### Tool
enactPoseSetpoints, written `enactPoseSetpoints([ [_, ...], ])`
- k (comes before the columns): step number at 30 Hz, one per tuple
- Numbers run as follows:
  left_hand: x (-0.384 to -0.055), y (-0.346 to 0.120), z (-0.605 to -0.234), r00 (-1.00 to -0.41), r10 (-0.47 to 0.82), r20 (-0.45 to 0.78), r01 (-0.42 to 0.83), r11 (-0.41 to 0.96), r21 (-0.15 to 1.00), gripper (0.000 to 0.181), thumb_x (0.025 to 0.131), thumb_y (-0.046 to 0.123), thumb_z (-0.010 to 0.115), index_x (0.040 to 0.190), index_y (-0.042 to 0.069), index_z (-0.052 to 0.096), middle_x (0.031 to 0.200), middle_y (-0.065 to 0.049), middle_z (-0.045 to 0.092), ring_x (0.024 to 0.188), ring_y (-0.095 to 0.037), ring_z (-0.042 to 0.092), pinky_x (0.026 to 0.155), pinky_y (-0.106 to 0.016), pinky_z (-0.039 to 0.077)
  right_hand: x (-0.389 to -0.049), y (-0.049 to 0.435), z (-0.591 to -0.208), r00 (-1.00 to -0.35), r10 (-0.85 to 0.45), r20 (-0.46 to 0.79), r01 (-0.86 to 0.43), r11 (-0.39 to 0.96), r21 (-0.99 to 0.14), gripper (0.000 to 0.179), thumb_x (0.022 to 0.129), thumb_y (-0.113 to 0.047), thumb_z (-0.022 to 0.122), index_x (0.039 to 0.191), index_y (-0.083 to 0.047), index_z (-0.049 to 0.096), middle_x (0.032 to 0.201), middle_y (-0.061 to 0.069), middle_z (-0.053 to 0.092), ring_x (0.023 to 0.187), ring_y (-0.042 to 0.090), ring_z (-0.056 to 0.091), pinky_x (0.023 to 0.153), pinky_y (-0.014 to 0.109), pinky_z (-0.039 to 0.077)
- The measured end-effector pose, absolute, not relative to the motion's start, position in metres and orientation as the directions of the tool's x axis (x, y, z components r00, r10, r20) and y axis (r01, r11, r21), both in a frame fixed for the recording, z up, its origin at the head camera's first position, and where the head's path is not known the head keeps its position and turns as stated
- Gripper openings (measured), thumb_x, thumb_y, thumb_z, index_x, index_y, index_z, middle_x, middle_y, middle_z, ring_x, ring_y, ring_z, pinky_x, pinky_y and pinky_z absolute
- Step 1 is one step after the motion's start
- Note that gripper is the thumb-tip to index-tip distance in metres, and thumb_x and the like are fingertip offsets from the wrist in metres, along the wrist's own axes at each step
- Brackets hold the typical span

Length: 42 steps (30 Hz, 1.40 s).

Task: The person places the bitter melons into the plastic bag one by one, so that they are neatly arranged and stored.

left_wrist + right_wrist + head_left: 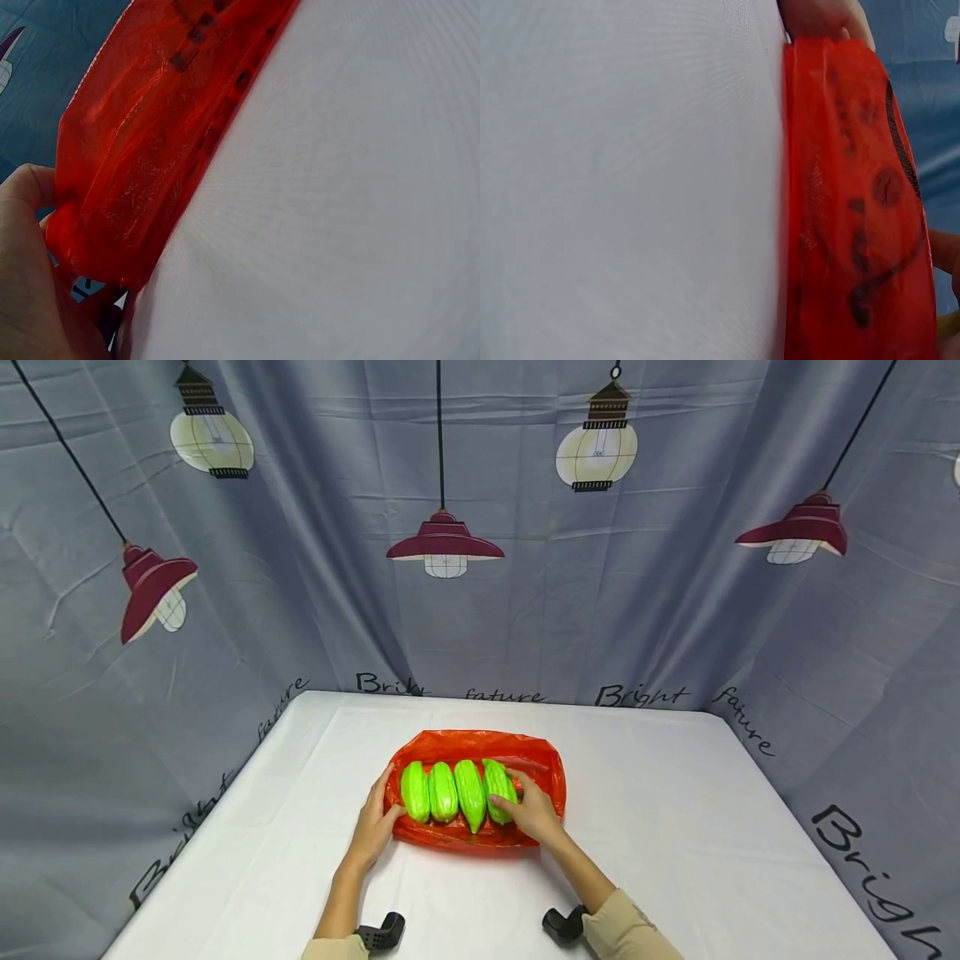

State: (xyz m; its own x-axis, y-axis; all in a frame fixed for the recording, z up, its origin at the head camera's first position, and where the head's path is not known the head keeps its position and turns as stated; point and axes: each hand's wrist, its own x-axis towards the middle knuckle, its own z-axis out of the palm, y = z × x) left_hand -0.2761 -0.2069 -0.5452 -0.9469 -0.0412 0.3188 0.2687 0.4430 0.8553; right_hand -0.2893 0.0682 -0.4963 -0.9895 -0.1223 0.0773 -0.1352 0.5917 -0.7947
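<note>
A red plastic bag (480, 742), opened wide with its rim turned up, lies on the white table. Several bright green ridged gourds stand side by side in it. My left hand (372, 822) grips the bag's left edge, and the left wrist view shows that hand (26, 277) at the corner of the red plastic (165, 150). Reaching over the rim from the right, my right hand (534, 812) holds the rightmost gourd (498, 787) between thumb and fingers. The right wrist view has the bag's wall (855, 225) hiding most of the right hand (946, 255).
The white-covered table (660, 810) stretches out around the bag on every side. A grey-blue curtain (495, 635) printed with lamps and lettering hangs behind and beside it. A black device (382, 932) sits at the left wrist and another (562, 927) at the right.
</note>
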Motion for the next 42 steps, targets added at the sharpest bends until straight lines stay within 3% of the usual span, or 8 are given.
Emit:
enactPoseSetpoints([
  [4,-0.275,-0.207,-0.545,-0.947,-0.042,0.320,0.269,0.444,0.855,0.074,0.079,0.007,0.054,0.147,0.016,0.026,0.147,-0.012,0.028,0.133,-0.033,0.026,0.104,-0.055,0.022,-0.290,0.068,-0.498,-0.992,-0.111,0.066,-0.121,0.611,-0.783,0.063,0.081,-0.037,0.067,0.133,-0.007,0.046,0.122,0.022,0.054,0.106,0.036,0.054,0.080,0.046,0.048],
  [11,-0.276,-0.208,-0.546,-0.950,-0.037,0.310,0.265,0.429,0.864,0.073,0.080,0.008,0.054,0.147,0.017,0.025,0.147,-0.012,0.028,0.133,-0.033,0.025,0.104,-0.055,0.020,-0.292,0.066,-0.503,-0.991,-0.120,0.058,-0.120,0.620,-0.775,0.064,0.081,-0.036,0.068,0.132,-0.005,0.046,0.115,0.021,0.057,0.101,0.034,0.056,0.078,0.045,0.048],
  [30,-0.278,-0.205,-0.547,-0.937,-0.021,0.350,0.307,0.434,0.847,0.075,0.078,0.006,0.054,0.146,0.013,0.025,0.147,-0.015,0.028,0.132,-0.035,0.026,0.103,-0.055,0.021,-0.290,0.070,-0.504,-0.988,-0.114,0.100,-0.149,0.623,-0.768,0.070,0.075,-0.034,0.073,0.131,-0.002,0.045,0.122,0.024,0.051,0.110,0.039,0.049,0.089,0.052,0.041],
  [36,-0.279,-0.206,-0.548,-0.934,-0.023,0.357,0.317,0.407,0.857,0.075,0.078,0.004,0.056,0.146,0.011,0.026,0.147,-0.014,0.027,0.133,-0.034,0.024,0.105,-0.053,0.019,-0.287,0.074,-0.487,-0.981,-0.147,0.129,-0.191,0.578,-0.794,0.069,0.077,-0.033,0.072,0.134,-0.005,0.043,0.126,0.025,0.045,0.110,0.040,0.049,0.085,0.052,0.045],
  [42,-0.279,-0.211,-0.542,-0.950,-0.075,0.304,0.277,0.251,0.927,0.061,0.090,0.007,0.048,0.146,0.008,0.024,0.144,-0.024,0.025,0.131,-0.040,0.025,0.104,-0.056,0.019,-0.286,0.093,-0.451,-0.968,-0.162,0.191,-0.248,0.502,-0.829,0.059,0.082,-0.030,0.068,0.132,-0.007,0.047,0.130,0.021,0.045,0.117,0.040,0.045,0.092,0.052,0.040],
])
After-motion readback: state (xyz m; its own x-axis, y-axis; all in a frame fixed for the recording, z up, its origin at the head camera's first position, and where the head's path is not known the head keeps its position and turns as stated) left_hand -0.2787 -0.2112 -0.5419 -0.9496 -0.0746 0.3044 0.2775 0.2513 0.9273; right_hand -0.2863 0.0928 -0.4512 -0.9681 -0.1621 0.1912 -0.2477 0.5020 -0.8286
